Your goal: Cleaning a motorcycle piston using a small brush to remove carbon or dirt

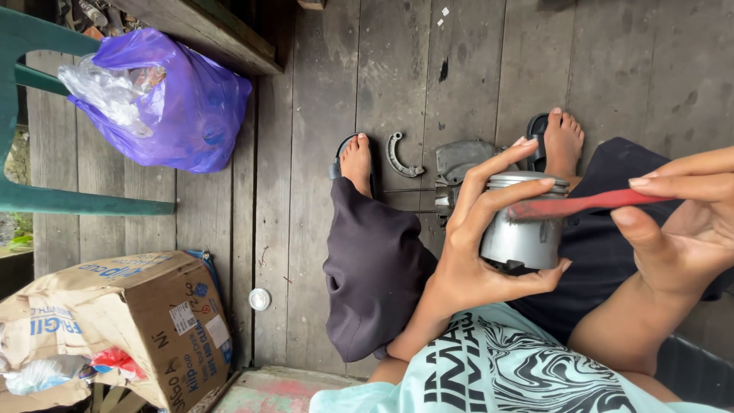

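Head view: left hand [478, 252] clasps piston [524, 226]; right hand [680, 222] pinches red brush [585, 204].

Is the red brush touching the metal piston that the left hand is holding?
Touching. The head view shows the red brush in the right hand, its tip laid against the upper side of the metal piston, which the left hand grips.

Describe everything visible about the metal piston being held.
The piston is a short, dull silver-grey metal cylinder with ring grooves around its crown and a dark opening low in its skirt. It lies tilted, crown toward the feet, above the lap. The left hand wraps it, fingers over the crown, thumb beneath. A red brush, held by the right hand, touches its upper side.
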